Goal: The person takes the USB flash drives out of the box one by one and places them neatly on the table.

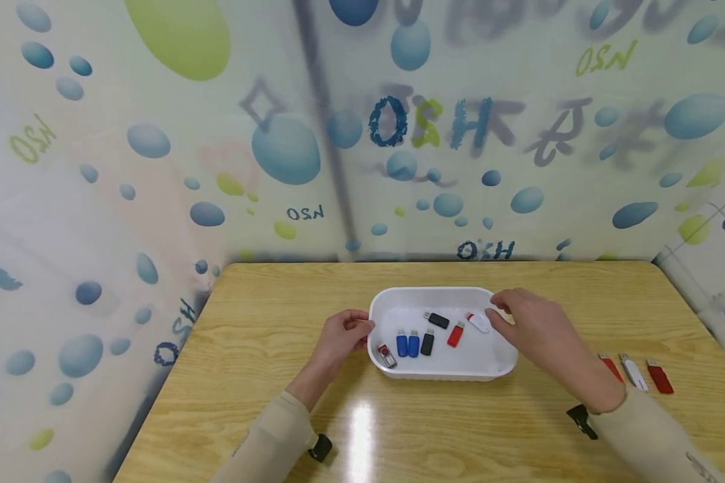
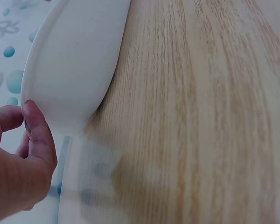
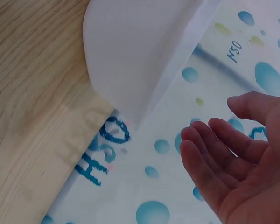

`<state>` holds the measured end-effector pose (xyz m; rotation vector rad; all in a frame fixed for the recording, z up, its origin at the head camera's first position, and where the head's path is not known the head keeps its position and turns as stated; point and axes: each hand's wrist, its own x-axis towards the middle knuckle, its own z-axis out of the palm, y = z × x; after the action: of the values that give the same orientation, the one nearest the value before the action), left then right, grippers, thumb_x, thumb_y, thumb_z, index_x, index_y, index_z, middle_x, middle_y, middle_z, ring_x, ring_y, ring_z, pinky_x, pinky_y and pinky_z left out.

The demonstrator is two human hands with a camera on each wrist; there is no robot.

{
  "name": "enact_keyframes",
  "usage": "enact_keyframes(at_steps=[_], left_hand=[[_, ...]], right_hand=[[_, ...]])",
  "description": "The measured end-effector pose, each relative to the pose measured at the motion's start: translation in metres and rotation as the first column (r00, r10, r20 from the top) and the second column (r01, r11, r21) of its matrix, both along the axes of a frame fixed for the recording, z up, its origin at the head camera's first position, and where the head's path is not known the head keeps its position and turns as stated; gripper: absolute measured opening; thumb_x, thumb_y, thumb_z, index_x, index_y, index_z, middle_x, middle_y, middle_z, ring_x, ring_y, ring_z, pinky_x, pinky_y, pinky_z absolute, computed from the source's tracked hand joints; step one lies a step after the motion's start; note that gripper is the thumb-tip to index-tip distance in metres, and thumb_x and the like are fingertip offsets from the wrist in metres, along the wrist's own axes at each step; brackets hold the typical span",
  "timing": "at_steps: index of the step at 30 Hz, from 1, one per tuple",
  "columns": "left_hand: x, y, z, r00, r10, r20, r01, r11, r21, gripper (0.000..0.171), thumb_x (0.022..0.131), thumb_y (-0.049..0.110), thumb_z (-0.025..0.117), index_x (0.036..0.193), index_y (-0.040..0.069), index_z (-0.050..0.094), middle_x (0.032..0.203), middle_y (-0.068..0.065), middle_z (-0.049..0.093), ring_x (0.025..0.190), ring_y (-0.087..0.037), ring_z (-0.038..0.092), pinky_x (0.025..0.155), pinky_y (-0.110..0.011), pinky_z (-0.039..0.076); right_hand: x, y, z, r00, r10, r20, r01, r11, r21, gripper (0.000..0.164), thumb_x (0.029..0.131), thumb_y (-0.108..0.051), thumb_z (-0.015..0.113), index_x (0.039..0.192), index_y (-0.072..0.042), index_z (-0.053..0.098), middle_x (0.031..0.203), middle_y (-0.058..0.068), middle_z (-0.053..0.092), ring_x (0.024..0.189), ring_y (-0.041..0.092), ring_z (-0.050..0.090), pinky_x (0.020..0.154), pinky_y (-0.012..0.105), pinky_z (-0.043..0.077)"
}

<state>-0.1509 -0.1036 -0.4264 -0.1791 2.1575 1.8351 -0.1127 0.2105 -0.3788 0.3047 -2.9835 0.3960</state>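
A white plastic tub (image 1: 447, 367) with rounded corners stands on the wooden table. My left hand (image 1: 341, 335) pinches its left rim between thumb and fingers; the left wrist view shows the thumb and fingertip at the rim (image 2: 24, 88). Over at the tub's right end, my right hand (image 1: 534, 329) hovers with fingers loosely bent and apart, and the right wrist view shows nothing in its palm (image 3: 242, 182). Inside the tub lie several USB sticks: two blue ones (image 1: 407, 344), black ones (image 1: 427, 343), a red one (image 1: 456, 335), a white one (image 1: 478, 323) and a red-and-silver swivel one (image 1: 387, 356).
Right of the tub, three more USB sticks rest on the table (image 1: 266, 402): a red one (image 1: 610, 367) partly behind the right forearm, a white one (image 1: 634, 373) and a dark red one (image 1: 660, 377). A wall covering with printed droplets (image 1: 290, 151) rises behind the table's far edge.
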Motion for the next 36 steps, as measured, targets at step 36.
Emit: enact_keyframes(at_steps=[36], left_hand=[[-0.012,-0.004,-0.029,1.0,0.014,-0.017,-0.014,1.0,0.028,0.034,0.089,0.014,0.067,0.116,-0.005,0.06,0.101,-0.019,0.065,0.077,-0.016,0.061,0.072,-0.034,0.057]], right_hand=[[-0.04,-0.038,-0.044,0.995,0.064,0.073,-0.075,0.983,0.165,0.028,0.087,-0.021,0.071,0.099,0.003,0.064,0.092,0.013,0.062,0.071,0.02,0.052,0.07,0.037,0.056]])
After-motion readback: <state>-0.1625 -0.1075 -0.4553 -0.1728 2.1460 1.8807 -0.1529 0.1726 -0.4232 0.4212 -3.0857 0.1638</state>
